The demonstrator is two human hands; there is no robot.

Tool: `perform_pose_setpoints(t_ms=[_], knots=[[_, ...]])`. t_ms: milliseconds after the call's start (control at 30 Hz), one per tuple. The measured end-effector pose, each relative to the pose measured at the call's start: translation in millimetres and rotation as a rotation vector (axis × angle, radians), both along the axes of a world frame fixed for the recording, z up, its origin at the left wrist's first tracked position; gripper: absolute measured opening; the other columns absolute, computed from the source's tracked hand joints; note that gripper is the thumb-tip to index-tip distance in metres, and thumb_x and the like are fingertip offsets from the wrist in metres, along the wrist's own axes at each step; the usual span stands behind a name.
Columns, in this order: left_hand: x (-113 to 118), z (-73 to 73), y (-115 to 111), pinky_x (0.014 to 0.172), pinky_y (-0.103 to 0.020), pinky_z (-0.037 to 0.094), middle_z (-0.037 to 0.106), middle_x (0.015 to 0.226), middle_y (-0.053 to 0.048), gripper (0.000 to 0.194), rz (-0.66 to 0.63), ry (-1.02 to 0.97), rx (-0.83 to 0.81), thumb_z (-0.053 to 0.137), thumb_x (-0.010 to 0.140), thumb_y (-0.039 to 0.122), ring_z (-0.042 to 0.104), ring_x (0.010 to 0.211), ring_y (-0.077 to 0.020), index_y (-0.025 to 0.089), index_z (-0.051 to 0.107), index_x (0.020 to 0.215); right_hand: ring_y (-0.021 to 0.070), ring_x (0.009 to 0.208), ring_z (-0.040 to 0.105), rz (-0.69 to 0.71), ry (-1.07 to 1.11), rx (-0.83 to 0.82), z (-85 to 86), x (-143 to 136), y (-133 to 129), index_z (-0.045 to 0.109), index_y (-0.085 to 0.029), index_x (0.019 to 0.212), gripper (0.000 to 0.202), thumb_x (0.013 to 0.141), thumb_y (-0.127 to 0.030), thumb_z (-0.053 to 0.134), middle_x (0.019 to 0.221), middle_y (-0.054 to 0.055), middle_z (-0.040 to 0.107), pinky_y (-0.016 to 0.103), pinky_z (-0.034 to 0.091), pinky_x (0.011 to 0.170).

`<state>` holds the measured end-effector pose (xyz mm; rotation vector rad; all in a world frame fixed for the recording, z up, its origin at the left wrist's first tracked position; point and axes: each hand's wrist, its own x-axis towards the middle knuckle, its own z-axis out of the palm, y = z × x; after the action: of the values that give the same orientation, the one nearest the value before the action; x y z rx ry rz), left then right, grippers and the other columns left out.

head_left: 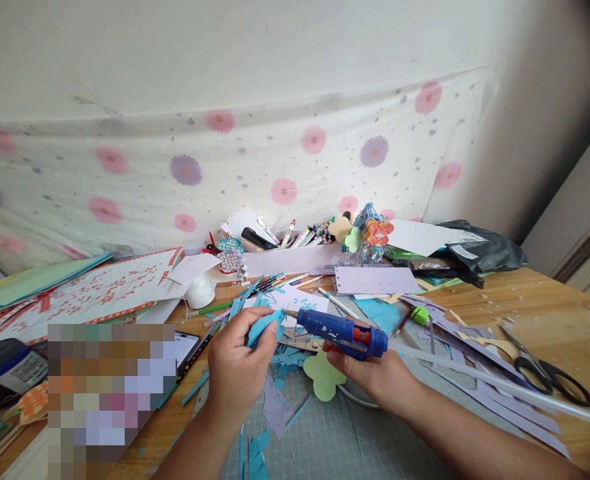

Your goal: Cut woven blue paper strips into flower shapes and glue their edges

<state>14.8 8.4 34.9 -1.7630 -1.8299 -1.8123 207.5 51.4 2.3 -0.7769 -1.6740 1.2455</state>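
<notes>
My left hand point(245, 350) pinches a small piece of blue paper point(261, 329) between thumb and fingers. My right hand point(362, 373) is wrapped round the handle of a blue glue gun point(342, 332), its nozzle pointing left and at the edge of the blue paper; whether it touches, I cannot tell. A long clear glue stick point(475, 370) runs out of the gun's back to the right. Below the gun lies a green flower-shaped paper point(325, 377), and blue paper scraps point(289, 360) are scattered beside it on the grey cutting mat point(319, 443).
Black-handled scissors point(549, 380) and purple paper strips point(505, 400) lie at right. A white box point(295, 259) of pens stands at the back. A white spool point(201, 293), a phone point(185, 347) and patterned sheets point(105, 293) are at left, a black plastic bag point(495, 250) at back right.
</notes>
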Motion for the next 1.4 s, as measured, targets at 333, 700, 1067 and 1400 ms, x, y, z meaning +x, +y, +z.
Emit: perform_pose_setpoints(t_ms=[333,700,1067,1400], knots=[[12.3,-15.9,-0.9,0.064,-0.026,0.05,0.07,0.077,-0.001,0.012,-0.249,-0.141,-0.254,0.061,0.076,0.028,0.064,0.069,-0.0171,0.02,0.068,0.082,0.0215,0.074,0.064,-0.206,0.138,-0.156,6.6,-8.5,-4.4,0.06,-0.021,0.084,0.039,0.062,-0.048,0.077,0.079,0.004,0.067,0.033,0.052,0.068],[26.6,-15.3,-6.4,0.075,-0.031,0.048,0.072,0.085,-0.003,0.013,-0.402,-0.13,-0.337,0.06,0.077,0.026,0.065,0.081,-0.0222,0.021,0.069,0.084,0.0155,0.064,0.059,-0.22,0.144,-0.185,8.8,-13.3,-0.7,0.056,-0.021,0.077,0.03,0.056,-0.033,0.075,0.074,0.0,0.064,0.027,0.049,0.058],[30.1,-25.6,-1.3,0.062,-0.028,0.046,0.065,0.069,-0.002,0.019,-0.465,-0.645,-0.394,0.073,0.069,0.032,0.06,0.064,-0.0179,0.017,0.069,0.08,0.0168,0.07,0.058,-0.133,0.195,-0.233,13.4,-8.9,-1.5,0.059,-0.02,0.077,0.024,0.065,-0.037,0.071,0.073,0.001,0.062,0.029,0.048,0.066],[38.9,-16.0,-0.3,0.064,-0.024,0.048,0.067,0.076,-0.001,0.025,-0.528,-1.005,-0.455,0.076,0.067,0.029,0.061,0.066,-0.0135,0.017,0.066,0.087,0.0162,0.067,0.056,-0.101,0.221,-0.331,15.4,-10.9,-0.3,0.06,-0.02,0.075,0.021,0.062,-0.032,0.071,0.072,0.001,0.06,0.029,0.046,0.065]])
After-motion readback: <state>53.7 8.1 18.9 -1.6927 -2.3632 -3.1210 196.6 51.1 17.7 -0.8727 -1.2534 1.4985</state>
